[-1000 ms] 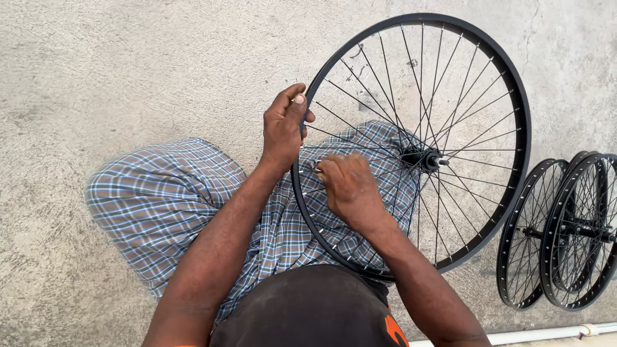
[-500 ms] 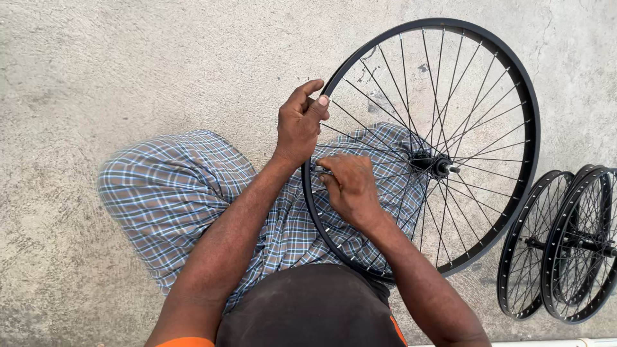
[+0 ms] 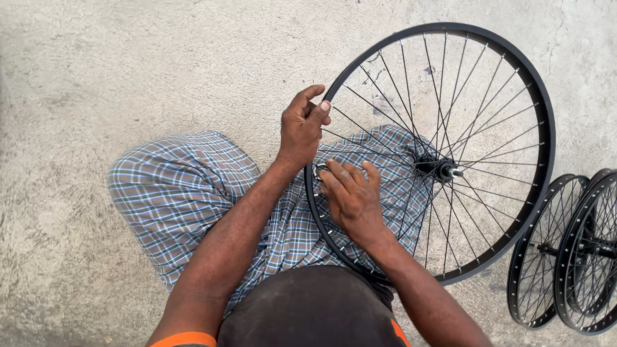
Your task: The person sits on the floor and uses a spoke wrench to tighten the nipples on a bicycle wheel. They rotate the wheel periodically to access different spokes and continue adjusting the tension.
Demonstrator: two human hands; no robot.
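A: Item one, the bicycle wheel (image 3: 443, 168). Where is it lying?

B: It is resting tilted across the person's lap on the checked cloth (image 3: 186, 193), its hub (image 3: 439, 169) at about three o'clock from the hands, its far rim reaching out over the concrete floor (image 3: 128, 64).

A: Item two, the left hand (image 3: 302, 128)?

B: It is closing around the black rim at about ten o'clock on the wheel, thumb over the edge, apparently steadying the wheel against turning.

A: Item three, the right hand (image 3: 350, 193)?

B: It is lying just below the left, fingers bent narrow, pressing a small metal tool (image 3: 319, 170) at the rim's inner face where the spokes end. Exactly what it is pinching, I cannot tell.

A: Remaining stock?

B: Spare wheels (image 3: 565, 250) are standing together at four o'clock, well apart from the hands.
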